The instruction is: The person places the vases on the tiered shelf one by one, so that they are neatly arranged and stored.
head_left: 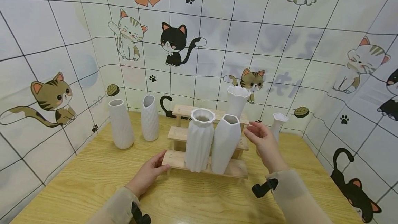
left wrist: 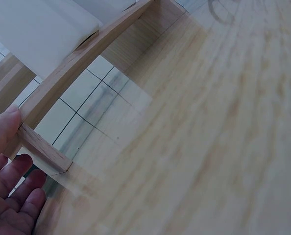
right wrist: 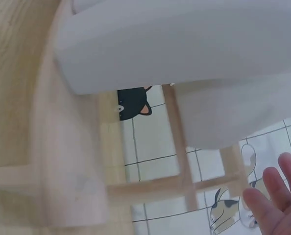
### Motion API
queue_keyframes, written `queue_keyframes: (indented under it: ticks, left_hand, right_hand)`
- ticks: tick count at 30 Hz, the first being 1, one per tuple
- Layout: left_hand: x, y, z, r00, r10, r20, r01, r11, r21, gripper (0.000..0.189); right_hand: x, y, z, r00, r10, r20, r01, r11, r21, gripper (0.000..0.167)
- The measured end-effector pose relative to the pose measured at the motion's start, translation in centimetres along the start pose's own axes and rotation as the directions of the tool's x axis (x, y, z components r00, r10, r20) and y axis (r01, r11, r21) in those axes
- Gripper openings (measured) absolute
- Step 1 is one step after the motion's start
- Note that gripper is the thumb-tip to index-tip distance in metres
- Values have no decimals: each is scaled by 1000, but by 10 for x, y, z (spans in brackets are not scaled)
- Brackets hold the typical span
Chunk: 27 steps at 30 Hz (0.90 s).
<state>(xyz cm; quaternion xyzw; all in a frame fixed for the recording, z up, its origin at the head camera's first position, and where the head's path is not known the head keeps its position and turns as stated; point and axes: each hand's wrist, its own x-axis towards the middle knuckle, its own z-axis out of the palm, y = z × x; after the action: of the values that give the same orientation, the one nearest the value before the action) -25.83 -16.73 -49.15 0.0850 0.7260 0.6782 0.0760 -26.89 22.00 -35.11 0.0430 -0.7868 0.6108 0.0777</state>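
A three-step wooden display stand (head_left: 174, 158) stands on the table. On its lowest step are a fluted white vase (head_left: 199, 144) with a frilled rim and an angular white vase (head_left: 226, 144), side by side. A white vase with a wavy rim (head_left: 237, 100) rises behind them. My left hand (head_left: 150, 173) holds the left end of the lowest step, its thumb (left wrist: 7, 122) on the step's corner and the lower fingers loosely bent beside the leg. Beside the right end of the upper steps is my right hand (head_left: 263, 143), fingers extended and nothing held.
Two white vases stand to the left: a tall tapered vase (head_left: 121, 127) and a textured vase (head_left: 150, 120) with a slanted mouth. A slender white vase (head_left: 278, 123) is partly hidden behind my right hand. Cat-printed wall sheets (head_left: 214, 37) enclose the wooden table (head_left: 199, 199) at the back and sides.
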Motion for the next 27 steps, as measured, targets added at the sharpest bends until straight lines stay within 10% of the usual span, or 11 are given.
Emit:
queue_keyframes:
  ticks: [11, 27]
  left_hand:
    - [1, 0, -1, 1000, 5, -2, -5, 1000, -10, 76]
    - [1, -3, -1, 1000, 11, 3, -11, 1000, -4, 75]
  right_hand:
    - [-34, 49, 2, 975, 99, -201, -74, 989, 125, 58]
    - [-53, 107, 11, 973, 227, 43, -230, 970, 80, 71]
